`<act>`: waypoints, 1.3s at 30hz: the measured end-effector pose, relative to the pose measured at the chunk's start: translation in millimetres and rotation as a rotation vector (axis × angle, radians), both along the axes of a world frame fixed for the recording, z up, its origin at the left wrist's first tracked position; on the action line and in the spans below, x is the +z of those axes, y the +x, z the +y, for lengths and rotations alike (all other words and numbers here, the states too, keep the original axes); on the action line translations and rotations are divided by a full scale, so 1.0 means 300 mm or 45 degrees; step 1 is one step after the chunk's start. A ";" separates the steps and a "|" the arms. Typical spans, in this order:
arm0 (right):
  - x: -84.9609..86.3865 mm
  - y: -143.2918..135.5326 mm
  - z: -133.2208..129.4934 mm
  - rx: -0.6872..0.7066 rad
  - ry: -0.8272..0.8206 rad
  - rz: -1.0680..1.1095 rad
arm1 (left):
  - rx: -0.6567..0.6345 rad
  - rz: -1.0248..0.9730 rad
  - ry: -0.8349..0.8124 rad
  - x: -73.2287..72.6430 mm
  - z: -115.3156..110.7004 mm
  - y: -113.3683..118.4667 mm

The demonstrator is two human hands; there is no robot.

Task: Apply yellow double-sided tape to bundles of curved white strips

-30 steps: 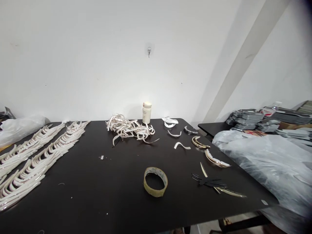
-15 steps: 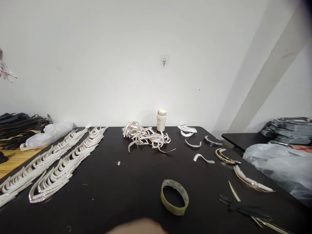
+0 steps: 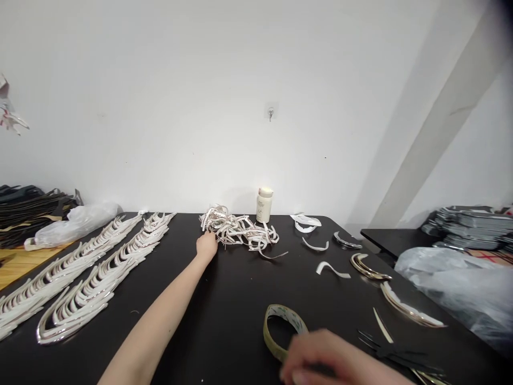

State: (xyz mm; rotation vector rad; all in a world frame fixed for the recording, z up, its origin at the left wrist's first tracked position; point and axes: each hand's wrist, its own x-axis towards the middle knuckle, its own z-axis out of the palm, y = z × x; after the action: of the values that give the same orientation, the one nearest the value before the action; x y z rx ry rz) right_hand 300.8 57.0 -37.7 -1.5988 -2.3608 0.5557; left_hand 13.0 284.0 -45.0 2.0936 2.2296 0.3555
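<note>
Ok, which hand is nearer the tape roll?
Right. In view, the right hand covers part of the tape roll; the left hand is beyond it, leftward, at the tangled strips.

On my feed I list one dark bench (image 3: 228, 315): two rows of curved strips (image 3: 116, 270), left; tangled strip heap (image 3: 242, 232), cream bottle (image 3: 264, 206), far side; tape ring (image 3: 273, 344), nearer.

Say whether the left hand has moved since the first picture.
Yes, forward into view: the left hand is now at the tangled strips, left of the unmoved bottle.
</note>
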 end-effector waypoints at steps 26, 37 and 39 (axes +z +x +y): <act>-0.048 -0.412 0.600 0.206 -0.409 1.063 | -0.457 -0.986 0.048 0.001 -0.256 -0.079; 0.001 -0.207 0.432 -0.029 -0.017 0.936 | -0.312 -1.724 -0.011 0.041 -0.222 0.029; -0.004 -0.123 0.395 -0.085 0.018 0.916 | -0.256 -1.721 -0.018 0.046 -0.227 0.015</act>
State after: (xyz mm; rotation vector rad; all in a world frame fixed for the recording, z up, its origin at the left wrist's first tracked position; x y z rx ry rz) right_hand 264.0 175.4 -38.9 -1.1864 -1.7586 0.9108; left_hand 17.6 215.9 -31.3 1.2669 1.1637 1.2289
